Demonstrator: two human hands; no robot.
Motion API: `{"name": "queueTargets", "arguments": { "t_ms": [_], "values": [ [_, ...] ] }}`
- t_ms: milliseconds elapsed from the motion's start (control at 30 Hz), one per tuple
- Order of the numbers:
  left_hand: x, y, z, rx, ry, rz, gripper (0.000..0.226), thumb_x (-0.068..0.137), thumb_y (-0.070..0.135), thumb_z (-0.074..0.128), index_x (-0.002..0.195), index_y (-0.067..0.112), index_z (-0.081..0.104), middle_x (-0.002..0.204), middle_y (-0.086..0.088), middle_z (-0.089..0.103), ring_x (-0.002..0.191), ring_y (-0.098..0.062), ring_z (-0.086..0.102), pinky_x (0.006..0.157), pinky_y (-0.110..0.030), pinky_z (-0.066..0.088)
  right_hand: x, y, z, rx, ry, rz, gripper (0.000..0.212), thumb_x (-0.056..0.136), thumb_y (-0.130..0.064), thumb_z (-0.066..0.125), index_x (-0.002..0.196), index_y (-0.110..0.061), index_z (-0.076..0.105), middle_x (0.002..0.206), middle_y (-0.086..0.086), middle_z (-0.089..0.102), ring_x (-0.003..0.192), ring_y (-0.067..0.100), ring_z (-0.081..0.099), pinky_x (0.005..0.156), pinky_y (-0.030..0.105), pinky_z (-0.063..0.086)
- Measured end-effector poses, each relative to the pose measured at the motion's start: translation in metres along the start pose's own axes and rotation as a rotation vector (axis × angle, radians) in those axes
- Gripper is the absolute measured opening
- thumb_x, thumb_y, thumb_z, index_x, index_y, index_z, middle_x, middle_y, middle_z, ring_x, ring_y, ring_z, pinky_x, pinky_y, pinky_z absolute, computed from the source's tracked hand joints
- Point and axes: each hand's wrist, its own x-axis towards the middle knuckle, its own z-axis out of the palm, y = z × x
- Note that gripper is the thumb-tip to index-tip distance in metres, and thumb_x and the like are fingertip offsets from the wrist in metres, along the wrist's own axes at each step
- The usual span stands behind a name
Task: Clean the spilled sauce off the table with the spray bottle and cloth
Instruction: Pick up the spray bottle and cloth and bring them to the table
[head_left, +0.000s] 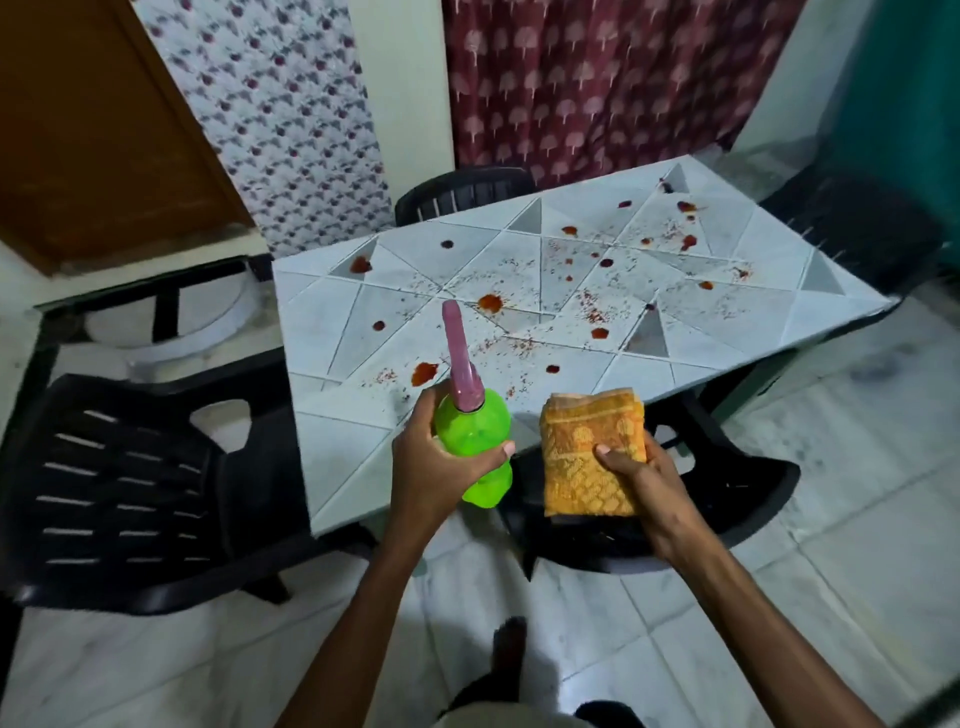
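My left hand (431, 462) grips a bright green spray bottle (475, 441) with a pink spray head (460, 358), held over the near edge of the table with the nozzle pointing away from me. A folded orange patterned cloth (587, 447) sits in my right hand (636, 473), just off the table's near edge. The pale tiled table (363, 426) is spattered with red sauce: a large blot (490, 302) near the middle, another (423, 373) beside the bottle, and several drops and speckles toward the far right corner (687, 207).
Black plastic chairs surround the table: one at the left (130, 488), one under my right hand (727, 499), one at the far side (462, 192), one at the right (857, 228). Curtains hang behind. A wooden door (93, 135) stands at the far left. The floor is white tile.
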Motion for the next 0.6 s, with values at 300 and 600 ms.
{"name": "queueTargets", "arguments": {
  "t_ms": [300, 600],
  "values": [
    [0.059, 0.021, 0.130, 0.029, 0.059, -0.048, 0.075, 0.049, 0.043, 0.091, 0.114, 0.043, 0.055, 0.108, 0.021, 0.066, 0.103, -0.005, 0.063, 0.085, -0.029, 0.053, 0.117, -0.058, -0.100, -0.015, -0.077, 0.011, 0.053, 0.087, -0.007, 0.072, 0.136, -0.018, 0.055, 0.121, 0.006, 0.073, 0.109, 0.022, 0.070, 0.088, 0.037, 0.056],
    [0.082, 0.056, 0.254, 0.083, 0.317, -0.131, 0.074, 0.051, 0.043, 0.092, 0.116, 0.035, 0.057, 0.102, 0.025, 0.067, 0.097, 0.000, 0.062, 0.079, -0.012, 0.047, 0.220, -0.137, -0.202, -0.074, -0.297, 0.045, 0.042, 0.089, -0.006, 0.068, 0.127, -0.021, 0.060, 0.116, 0.008, 0.074, 0.108, 0.033, 0.070, 0.094, 0.052, 0.055]
  ]
}}
